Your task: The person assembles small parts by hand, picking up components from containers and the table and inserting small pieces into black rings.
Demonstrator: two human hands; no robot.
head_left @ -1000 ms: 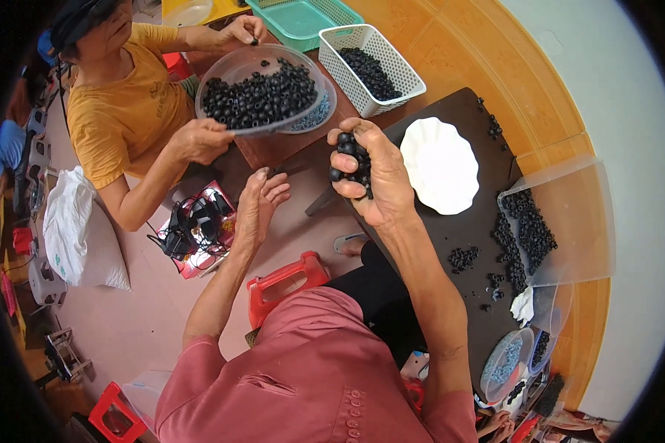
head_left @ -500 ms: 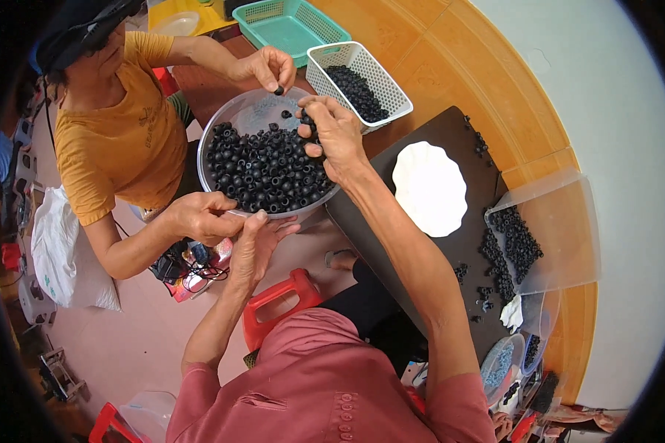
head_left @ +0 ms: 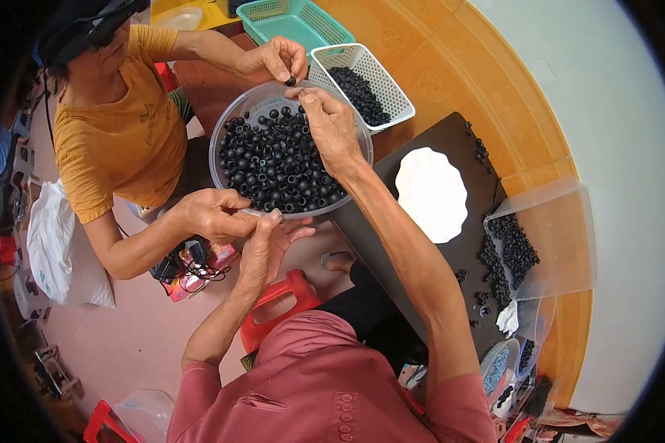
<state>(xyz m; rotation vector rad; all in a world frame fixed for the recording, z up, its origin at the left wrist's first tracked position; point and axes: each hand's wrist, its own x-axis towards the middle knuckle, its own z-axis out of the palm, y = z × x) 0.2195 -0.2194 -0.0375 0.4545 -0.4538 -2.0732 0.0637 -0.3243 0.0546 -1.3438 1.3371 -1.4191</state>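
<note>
A round clear plastic bowl [head_left: 216, 164] holds many small black hollow round pieces [head_left: 281, 166]. My left hand [head_left: 264, 247] grips its near rim, thumb on top and fingers underneath. Over the bowl's far right part, my right hand [head_left: 329, 129] is curled with its back toward me. What its fingers hold, if anything, is hidden. Beside my right fingertips, a co-worker's hand [head_left: 277, 59] pinches one black piece [head_left: 290, 81]. The co-worker's other hand [head_left: 213, 215] holds the near left rim next to my left hand.
A white basket [head_left: 403, 117] of black pieces and a green basket [head_left: 340, 33] stand beyond. On the dark board [head_left: 377, 192] lie a white scalloped plate [head_left: 431, 194] and a tipped clear container [head_left: 561, 236] spilling black pieces. A red stool [head_left: 262, 325] stands below the bowl.
The bowl has shifted slightly right, together with both hands on its near rim. My right hand has turned over, hiding the black pieces that showed in its fingers.
</note>
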